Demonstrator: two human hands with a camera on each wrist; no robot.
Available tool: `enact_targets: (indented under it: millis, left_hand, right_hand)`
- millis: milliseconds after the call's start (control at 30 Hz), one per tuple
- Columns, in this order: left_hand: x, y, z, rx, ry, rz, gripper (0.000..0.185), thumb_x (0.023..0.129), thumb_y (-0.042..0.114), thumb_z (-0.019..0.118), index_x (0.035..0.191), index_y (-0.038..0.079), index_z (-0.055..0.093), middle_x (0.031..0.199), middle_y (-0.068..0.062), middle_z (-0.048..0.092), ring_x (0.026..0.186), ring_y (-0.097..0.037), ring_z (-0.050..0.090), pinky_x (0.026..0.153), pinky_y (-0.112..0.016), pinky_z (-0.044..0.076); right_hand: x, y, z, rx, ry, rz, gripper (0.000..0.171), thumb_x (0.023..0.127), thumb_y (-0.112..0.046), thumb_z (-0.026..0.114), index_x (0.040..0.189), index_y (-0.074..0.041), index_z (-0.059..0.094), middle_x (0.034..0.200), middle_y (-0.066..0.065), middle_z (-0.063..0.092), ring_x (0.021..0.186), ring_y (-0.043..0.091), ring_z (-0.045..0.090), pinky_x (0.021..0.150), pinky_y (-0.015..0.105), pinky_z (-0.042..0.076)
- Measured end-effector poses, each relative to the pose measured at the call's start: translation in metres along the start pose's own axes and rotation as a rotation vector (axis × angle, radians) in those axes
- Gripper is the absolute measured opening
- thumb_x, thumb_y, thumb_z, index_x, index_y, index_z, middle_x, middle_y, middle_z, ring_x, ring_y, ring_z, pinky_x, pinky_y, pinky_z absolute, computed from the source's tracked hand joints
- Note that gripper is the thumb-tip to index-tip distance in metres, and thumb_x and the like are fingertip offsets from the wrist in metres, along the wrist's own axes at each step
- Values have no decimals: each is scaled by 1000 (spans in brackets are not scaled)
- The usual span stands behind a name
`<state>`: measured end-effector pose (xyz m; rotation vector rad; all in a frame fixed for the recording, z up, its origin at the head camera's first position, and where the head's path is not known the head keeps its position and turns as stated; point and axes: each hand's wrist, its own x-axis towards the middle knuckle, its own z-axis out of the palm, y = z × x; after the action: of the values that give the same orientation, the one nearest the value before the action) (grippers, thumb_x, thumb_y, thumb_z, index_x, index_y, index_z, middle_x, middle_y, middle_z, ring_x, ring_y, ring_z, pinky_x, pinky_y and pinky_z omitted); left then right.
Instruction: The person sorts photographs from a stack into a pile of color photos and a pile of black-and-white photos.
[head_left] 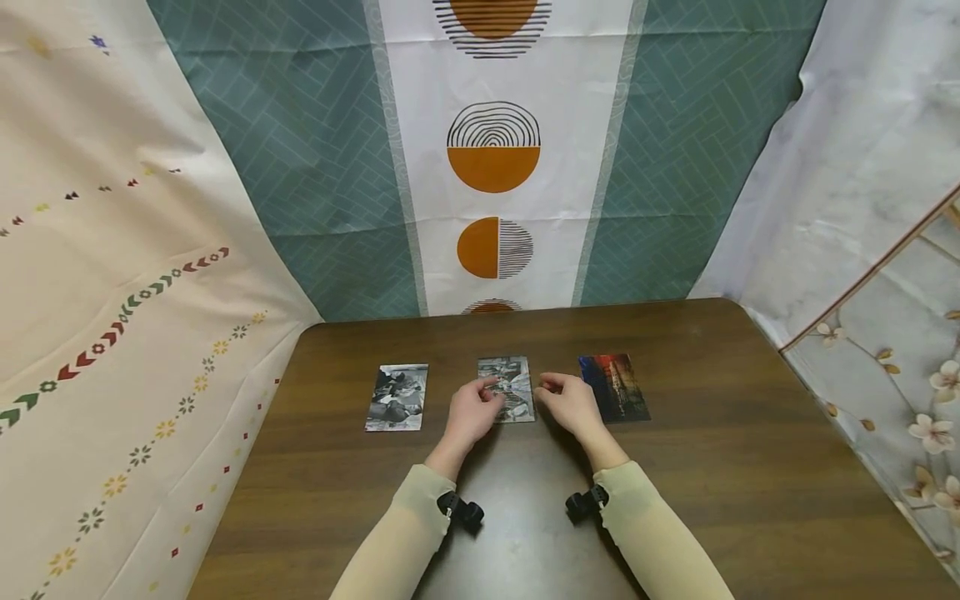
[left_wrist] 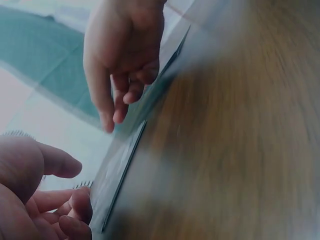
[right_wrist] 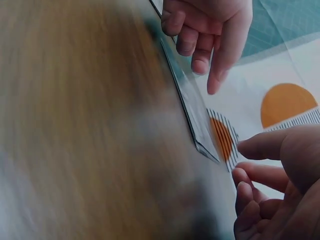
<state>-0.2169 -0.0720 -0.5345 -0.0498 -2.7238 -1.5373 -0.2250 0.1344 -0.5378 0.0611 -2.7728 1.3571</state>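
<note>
Three photo cards lie in a row on a dark wooden table [head_left: 697, 492]. My left hand [head_left: 472, 412] sits at the left edge of the middle black-and-white card [head_left: 514, 373], fingers loosely curled, fingertips at or just over that edge. In the left wrist view the left hand [left_wrist: 45, 200] holds nothing and the card [left_wrist: 117, 170] lies flat. My right hand [head_left: 566, 402] hovers just right of that card, fingers relaxed and curled, empty. The right wrist view shows the right hand [right_wrist: 275, 190] beside the card's corner [right_wrist: 192, 107], with the left hand [right_wrist: 210, 30] beyond it.
Another black-and-white card [head_left: 397, 397] lies to the left and a dark red-and-blue card [head_left: 615, 387] to the right, close to my right hand. Patterned cloth backdrops hang behind and beside the table. Both wrists carry small black camera mounts.
</note>
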Motion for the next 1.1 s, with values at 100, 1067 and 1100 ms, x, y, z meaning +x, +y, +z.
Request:
enact_targets:
  millis: [100,1067,1100]
  left_hand:
    - [0,-8,-7,-3,30,-30,45,93,14,74,135,-2,72,89,-2,67,80,-17,58,77,-37,50]
    - [0,-19,-14,-183,37,-188,42,97,13,70,136,-2,71,113,-12,71,100,-23,62,86,-38,53]
    - [0,-19,-14,-197,34,-191,42,97,13,70,136,-2,71,111,-11,71,96,-22,62,82,-36,52]
  right_hand:
    - [0,-3,8,-14,-12,6,37,98,-20,72,131,-4,76,116,11,78,108,33,72,95,53,54]
    - [-2,-11,17,-40,-15,82,36,97,-28,75,127,-9,80,126,12,76,122,37,68,102,55,51]
    - [-2,-11,17,-36,-14,81,36,97,-27,75,127,-8,80,126,13,76,123,37,67,102,55,51]
